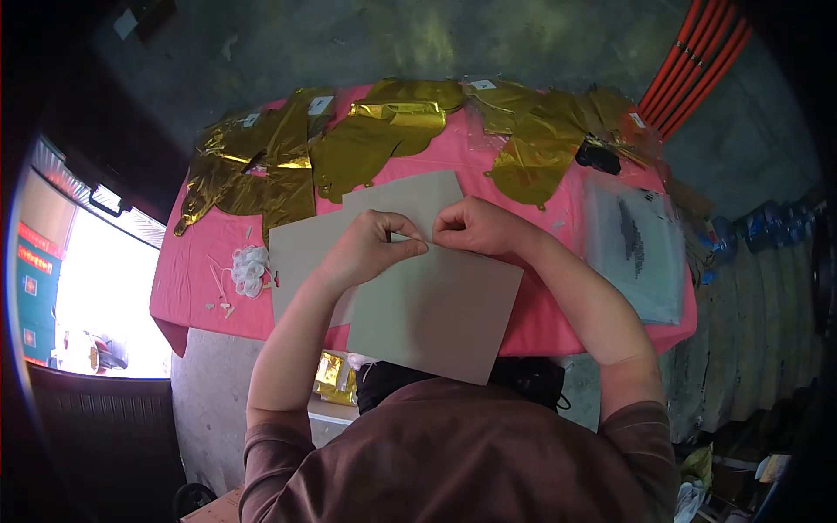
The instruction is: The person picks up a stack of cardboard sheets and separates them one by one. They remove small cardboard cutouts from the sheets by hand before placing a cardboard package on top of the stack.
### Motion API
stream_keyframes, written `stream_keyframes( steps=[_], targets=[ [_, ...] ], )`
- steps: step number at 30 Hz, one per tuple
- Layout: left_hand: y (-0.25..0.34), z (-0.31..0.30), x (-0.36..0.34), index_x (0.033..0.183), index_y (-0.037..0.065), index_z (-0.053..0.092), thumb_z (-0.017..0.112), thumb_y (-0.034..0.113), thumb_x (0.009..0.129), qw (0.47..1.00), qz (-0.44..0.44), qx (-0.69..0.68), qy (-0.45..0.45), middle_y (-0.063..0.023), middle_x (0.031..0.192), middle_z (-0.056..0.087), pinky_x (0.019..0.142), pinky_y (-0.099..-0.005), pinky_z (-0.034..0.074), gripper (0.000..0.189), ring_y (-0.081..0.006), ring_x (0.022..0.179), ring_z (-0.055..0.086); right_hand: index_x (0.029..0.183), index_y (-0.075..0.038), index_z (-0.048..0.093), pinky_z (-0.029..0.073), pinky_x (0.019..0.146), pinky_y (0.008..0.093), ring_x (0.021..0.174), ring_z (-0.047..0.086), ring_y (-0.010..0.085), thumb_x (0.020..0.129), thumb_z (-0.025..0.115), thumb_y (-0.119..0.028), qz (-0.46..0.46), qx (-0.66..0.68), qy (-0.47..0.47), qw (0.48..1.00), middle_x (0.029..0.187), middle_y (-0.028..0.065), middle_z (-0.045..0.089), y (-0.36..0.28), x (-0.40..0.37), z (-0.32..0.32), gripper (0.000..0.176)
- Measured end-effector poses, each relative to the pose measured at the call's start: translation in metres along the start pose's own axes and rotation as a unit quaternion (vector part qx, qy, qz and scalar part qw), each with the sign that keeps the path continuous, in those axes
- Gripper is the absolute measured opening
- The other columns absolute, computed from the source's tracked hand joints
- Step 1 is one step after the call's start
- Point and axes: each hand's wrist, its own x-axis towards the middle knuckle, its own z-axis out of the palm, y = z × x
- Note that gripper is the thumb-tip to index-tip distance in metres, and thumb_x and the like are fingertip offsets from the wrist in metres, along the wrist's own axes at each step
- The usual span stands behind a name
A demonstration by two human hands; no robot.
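Note:
Over the grey cardboard sheets, my left hand (377, 247) is closed in a pinch, thumb and forefinger meeting at the upper edge of the nearest sheet (436, 314). Close to its right, my right hand (475, 227) is curled shut with the fingertips turned inward. Whatever lies between the fingers of either hand is too small or hidden to make out. The nearest sheet slopes down against my body past the table's front edge. Under and behind it lie a second grey sheet (301, 261) to the left and a third (410, 193) at the back.
A pink cloth (227, 301) covers the table. Gold foil balloons (366, 144) in clear bags line its far side. Left of the sheets sits a bundle of white string (250, 268); at right lies a stack of clear plastic bags (641, 253). Red pipes (693, 65) rise beyond.

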Motion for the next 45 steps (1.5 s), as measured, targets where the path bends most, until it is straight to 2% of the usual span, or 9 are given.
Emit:
stream_keyframes(
  steps=[6,12,23,29,32,35,40,42,45],
  targets=[
    [0.000,-0.003,-0.004,0.078,0.003,0.064,0.067,0.016,0.074,1.000,-0.008,0.012,0.000,0.0016,0.055,0.053,0.043,-0.0215,0.033,0.013,-0.0022,0.045,0.040,0.075,0.000,0.055,0.042,0.054,0.0240,0.058,0.051,0.0074,0.082,0.053,-0.016,-0.082,-0.069,0.075,0.991,0.064,0.0019,0.056,0.010,-0.004,0.010,0.017],
    [-0.001,-0.006,-0.006,0.076,0.003,0.063,0.068,0.014,0.074,1.000,0.010,-0.011,0.026,0.0064,0.055,0.052,0.041,-0.0182,0.030,0.012,0.0015,0.044,0.037,0.077,0.000,0.056,0.043,0.059,0.0247,0.062,0.052,0.0077,0.082,0.053,-0.016,0.039,0.097,0.058,0.993,0.067,0.0017,0.058,0.008,-0.016,0.001,0.017],
    [0.004,-0.003,-0.007,0.076,0.003,0.063,0.067,0.013,0.075,1.000,0.001,0.008,0.013,0.0057,0.054,0.052,0.039,-0.0187,0.029,0.011,0.0015,0.043,0.038,0.068,-0.001,0.057,0.043,0.057,0.0309,0.056,0.055,0.0216,0.068,0.054,-0.011,-0.028,-0.157,0.019,0.987,0.060,0.0105,0.057,-0.022,-0.015,0.000,0.011],
    [0.011,0.000,-0.012,0.074,0.002,0.062,0.067,0.012,0.075,0.997,0.031,0.042,0.049,0.0055,0.054,0.051,0.039,-0.0188,0.030,0.011,0.0012,0.043,0.038,0.068,-0.001,0.057,0.043,0.056,0.0321,0.056,0.055,0.0232,0.067,0.054,-0.009,-0.048,-0.129,0.093,0.986,0.060,0.0109,0.057,-0.011,-0.016,0.009,0.009],
    [0.005,-0.003,-0.015,0.074,0.002,0.062,0.068,0.013,0.074,0.998,0.043,0.016,0.043,0.0060,0.053,0.050,0.039,-0.0187,0.030,0.013,0.0006,0.043,0.037,0.072,-0.001,0.056,0.042,0.050,0.0240,0.053,0.052,0.0091,0.075,0.053,-0.007,-0.036,-0.135,0.157,0.978,0.057,0.0039,0.056,0.015,-0.019,0.000,0.008],
    [-0.001,-0.011,-0.017,0.074,0.003,0.062,0.068,0.014,0.074,0.998,0.025,0.006,0.055,0.0066,0.053,0.049,0.040,-0.0184,0.030,0.013,0.0007,0.043,0.038,0.076,-0.002,0.056,0.042,0.047,0.0204,0.054,0.052,0.0060,0.083,0.050,-0.011,0.103,0.059,0.142,0.983,0.058,0.0014,0.057,0.014,-0.027,-0.017,0.013],
    [-0.002,-0.010,-0.013,0.074,0.002,0.061,0.069,0.014,0.074,0.998,0.024,0.009,0.050,0.0063,0.054,0.050,0.040,-0.0180,0.030,0.014,0.0012,0.044,0.039,0.076,0.000,0.057,0.045,0.050,0.0233,0.057,0.056,0.0087,0.082,0.051,-0.014,0.089,0.087,0.074,0.989,0.065,0.0038,0.059,-0.001,-0.027,-0.005,0.017],
    [-0.001,-0.009,-0.012,0.074,0.002,0.061,0.068,0.014,0.075,0.999,0.013,0.017,0.044,0.0062,0.054,0.051,0.040,-0.0180,0.030,0.014,0.0013,0.045,0.040,0.077,0.001,0.057,0.045,0.056,0.0249,0.060,0.056,0.0101,0.080,0.052,-0.014,-0.060,-0.014,0.061,0.996,0.067,0.0040,0.060,0.002,-0.022,0.003,0.016],
    [-0.001,-0.007,-0.011,0.074,0.002,0.061,0.069,0.015,0.074,0.998,0.029,0.011,0.047,0.0060,0.054,0.051,0.040,-0.0180,0.030,0.015,0.0011,0.044,0.040,0.078,0.000,0.059,0.044,0.060,0.0269,0.062,0.055,0.0123,0.077,0.053,-0.013,-0.015,-0.062,0.027,0.998,0.065,0.0048,0.059,-0.007,-0.020,0.001,0.014]
  ],
)
